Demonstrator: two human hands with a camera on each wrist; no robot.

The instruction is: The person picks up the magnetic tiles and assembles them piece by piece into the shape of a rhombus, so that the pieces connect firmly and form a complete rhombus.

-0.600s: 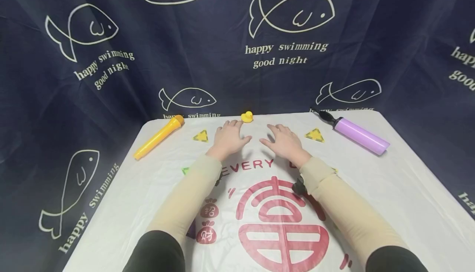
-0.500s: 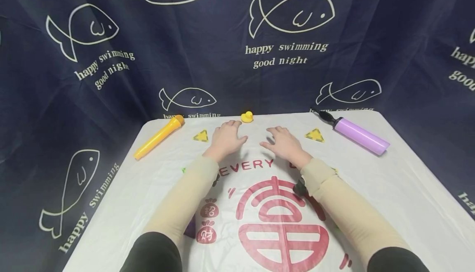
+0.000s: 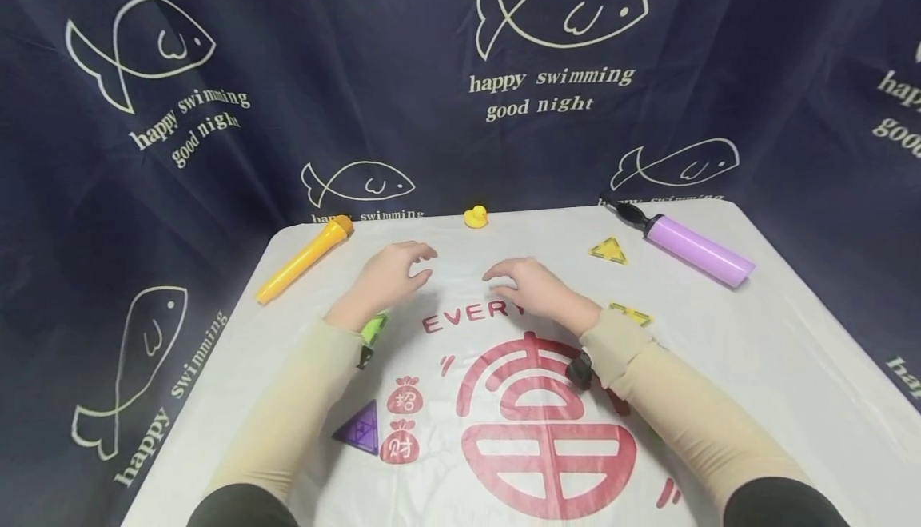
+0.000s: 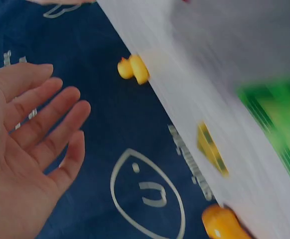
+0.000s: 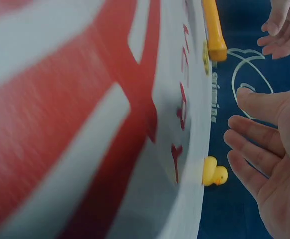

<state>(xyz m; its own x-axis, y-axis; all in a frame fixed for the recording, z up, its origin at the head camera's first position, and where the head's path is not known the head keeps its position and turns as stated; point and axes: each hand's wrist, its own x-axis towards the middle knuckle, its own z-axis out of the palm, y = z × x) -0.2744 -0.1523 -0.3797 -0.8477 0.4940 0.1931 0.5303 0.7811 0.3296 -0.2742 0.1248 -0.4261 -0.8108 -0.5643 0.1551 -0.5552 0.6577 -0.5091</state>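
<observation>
My left hand point(image 3: 387, 277) hovers over the left half of the white table, holding nothing. Its fingers are loosely bent, and the left wrist view shows its palm bare. Across from it is my right hand point(image 3: 534, 284), also holding nothing, fingers relaxed. A small yellow rubber duck point(image 3: 476, 217) sits at the table's far edge, beyond both hands. Near the left wrist lies a green tile point(image 3: 374, 327), partly covered by the sleeve. A yellow triangle tile point(image 4: 212, 149) shows in the left wrist view; in the head view the left hand hides it. A purple triangle tile point(image 3: 361, 429) lies beside the left forearm.
An orange toy microphone point(image 3: 305, 261) lies at the far left. At the far right is a purple hand pump point(image 3: 699, 251) with a black handle. Two yellow triangle tiles, one farther back point(image 3: 608, 250) and one by the right cuff point(image 3: 631, 313), lie on the right side.
The left hand has moved left and nearer, uncovering the purple tile and covering the left yellow triangle. My right hand has drawn slightly left and nearer. The head view has shifted a little.
</observation>
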